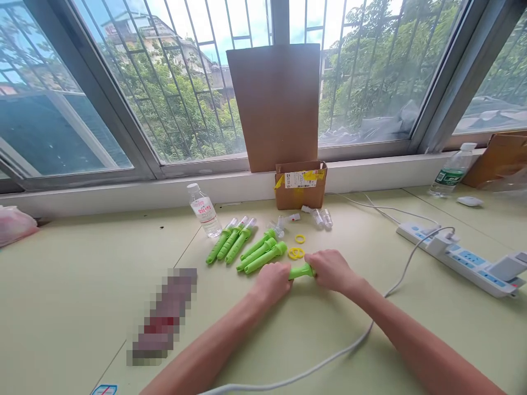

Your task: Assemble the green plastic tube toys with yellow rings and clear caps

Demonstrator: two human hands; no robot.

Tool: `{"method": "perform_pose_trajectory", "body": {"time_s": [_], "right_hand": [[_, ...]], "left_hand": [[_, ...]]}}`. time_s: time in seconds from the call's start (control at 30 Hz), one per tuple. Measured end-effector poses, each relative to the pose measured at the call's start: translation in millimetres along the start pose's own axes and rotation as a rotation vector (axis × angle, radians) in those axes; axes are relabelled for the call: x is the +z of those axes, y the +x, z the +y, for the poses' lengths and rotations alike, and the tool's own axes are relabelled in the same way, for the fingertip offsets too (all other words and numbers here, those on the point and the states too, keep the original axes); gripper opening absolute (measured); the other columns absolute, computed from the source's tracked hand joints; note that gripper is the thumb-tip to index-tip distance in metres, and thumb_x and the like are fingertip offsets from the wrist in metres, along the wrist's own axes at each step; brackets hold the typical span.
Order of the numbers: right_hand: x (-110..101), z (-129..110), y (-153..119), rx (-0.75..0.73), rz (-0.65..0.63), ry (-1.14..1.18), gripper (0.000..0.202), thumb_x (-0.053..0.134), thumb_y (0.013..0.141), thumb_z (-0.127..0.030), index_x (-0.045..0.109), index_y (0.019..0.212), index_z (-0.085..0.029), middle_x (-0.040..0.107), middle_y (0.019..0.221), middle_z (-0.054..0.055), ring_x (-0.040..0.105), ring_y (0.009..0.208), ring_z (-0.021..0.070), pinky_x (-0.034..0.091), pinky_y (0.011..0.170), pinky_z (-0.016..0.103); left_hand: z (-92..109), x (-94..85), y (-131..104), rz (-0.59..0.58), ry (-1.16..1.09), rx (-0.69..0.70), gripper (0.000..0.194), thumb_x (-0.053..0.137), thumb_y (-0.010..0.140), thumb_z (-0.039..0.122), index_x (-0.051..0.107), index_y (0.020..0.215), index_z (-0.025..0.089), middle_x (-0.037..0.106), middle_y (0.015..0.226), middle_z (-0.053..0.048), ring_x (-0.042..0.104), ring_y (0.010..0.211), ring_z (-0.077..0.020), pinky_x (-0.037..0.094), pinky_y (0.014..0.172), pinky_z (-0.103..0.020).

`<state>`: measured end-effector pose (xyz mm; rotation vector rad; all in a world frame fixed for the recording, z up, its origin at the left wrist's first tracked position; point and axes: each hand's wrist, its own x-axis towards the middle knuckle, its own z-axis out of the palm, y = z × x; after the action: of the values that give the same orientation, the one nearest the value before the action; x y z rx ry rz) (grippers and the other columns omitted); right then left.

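Note:
Between my two hands stretches a green plastic tube (pixel 301 271), low over the table. My left hand (pixel 272 281) is closed around its left end, while my right hand (pixel 331 269) is wrapped over the right end, which its fingers hide. Just beyond my left hand lie several loose green tubes (pixel 263 257) with ribbed collars. Left of those, more green tubes (pixel 234 241) carry clear plastic tops. Yellow rings (pixel 295 253) rest on the table beyond my hands. Clear plastic caps (pixel 322 219) and a small white-ended piece (pixel 293 217) lie farther back.
A small cardboard box (pixel 298 195) stands at the back, below a brown board (pixel 280 109) leaning on the window. Water bottles (pixel 205 211) stand left and far right. A power strip (pixel 461 258) lies right, its white cable (pixel 349 348) crossing under my right forearm. A blurred object (pixel 164 318) lies left.

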<state>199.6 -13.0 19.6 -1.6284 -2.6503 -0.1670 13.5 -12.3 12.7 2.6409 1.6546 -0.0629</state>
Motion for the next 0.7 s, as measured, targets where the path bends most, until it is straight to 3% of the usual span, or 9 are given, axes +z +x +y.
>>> {"method": "perform_pose_trajectory", "body": {"time_s": [0.13,0.23,0.3,0.37,0.4,0.43,0.57,0.7], "right_hand": [[15.1,3.2,4.9,-0.032,0.247,-0.072,0.013,0.052,0.071,-0.006,0.055,0.075,-0.018,0.063,0.069,0.002,0.051,0.057,0.0139,0.014,0.055,0.03],[19.7,1.5,8.7,-0.12,0.52,-0.183,0.018,0.049,0.081,-0.005,0.054,0.069,-0.018,0.058,0.062,0.001,0.046,0.056,0.0129,0.016,0.056,0.031],[16.4,-2.3,8.6,-0.191,0.716,-0.251,0.02,0.049,0.087,-0.008,0.055,0.071,-0.018,0.056,0.059,0.0,0.043,0.056,0.0124,0.018,0.058,0.031],[11.0,-6.0,6.3,-0.26,0.852,-0.292,0.014,0.051,0.088,-0.012,0.058,0.078,-0.019,0.057,0.062,-0.001,0.042,0.058,0.0124,0.02,0.06,0.031],[8.5,-7.1,4.8,-0.29,0.887,-0.299,0.012,0.053,0.088,-0.012,0.058,0.081,-0.02,0.057,0.064,-0.001,0.042,0.059,0.0124,0.021,0.06,0.032],[6.6,-7.3,3.5,-0.31,0.902,-0.3,0.011,0.054,0.087,-0.011,0.058,0.082,-0.02,0.058,0.065,-0.001,0.042,0.06,0.0125,0.022,0.061,0.032],[5.1,-1.7,1.5,-0.291,0.879,-0.294,0.015,0.054,0.086,-0.009,0.058,0.075,-0.019,0.054,0.062,-0.001,0.04,0.06,0.0127,0.022,0.062,0.032],[6.2,2.6,0.9,-0.266,0.849,-0.325,0.021,0.052,0.086,-0.008,0.055,0.068,-0.018,0.05,0.058,-0.001,0.037,0.058,0.0128,0.02,0.06,0.032]], "left_hand": [[2.6,-1.7,2.5,0.035,0.011,-0.043,0.019,0.044,0.077,0.017,0.061,0.087,0.014,0.067,0.078,-0.011,0.065,0.072,-0.0243,0.045,0.063,-0.031],[-1.8,-14.2,-0.3,-0.015,-0.176,-0.103,0.011,0.048,0.074,0.022,0.058,0.071,0.017,0.064,0.07,-0.007,0.063,0.068,-0.0218,0.043,0.059,-0.028],[-8.0,-25.9,-5.2,-0.212,-0.45,-0.091,0.011,0.051,0.07,0.024,0.051,0.06,0.018,0.057,0.058,-0.002,0.058,0.055,-0.0166,0.04,0.051,-0.025],[-13.4,-35.4,-10.5,-0.534,-0.742,-0.067,0.019,0.052,0.07,0.029,0.045,0.055,0.018,0.051,0.05,0.001,0.048,0.043,-0.0126,0.037,0.045,-0.024],[-14.8,-38.1,-12.6,-0.633,-0.812,-0.033,0.022,0.054,0.068,0.031,0.045,0.053,0.018,0.049,0.048,0.002,0.044,0.041,-0.0112,0.036,0.043,-0.024],[-15.0,-38.9,-13.9,-0.645,-0.841,-0.022,0.024,0.056,0.067,0.032,0.043,0.051,0.018,0.046,0.045,0.003,0.04,0.039,-0.0101,0.033,0.041,-0.024],[-6.4,-26.6,-13.0,-0.383,-0.786,-0.114,0.022,0.055,0.063,0.024,0.036,0.053,0.019,0.033,0.044,0.006,0.031,0.04,-0.0081,0.02,0.04,-0.024],[2.7,-10.3,-11.3,-0.201,-0.614,-0.122,0.011,0.051,0.065,0.022,0.044,0.057,0.018,0.038,0.05,0.004,0.034,0.046,-0.0092,0.019,0.043,-0.025]]}}
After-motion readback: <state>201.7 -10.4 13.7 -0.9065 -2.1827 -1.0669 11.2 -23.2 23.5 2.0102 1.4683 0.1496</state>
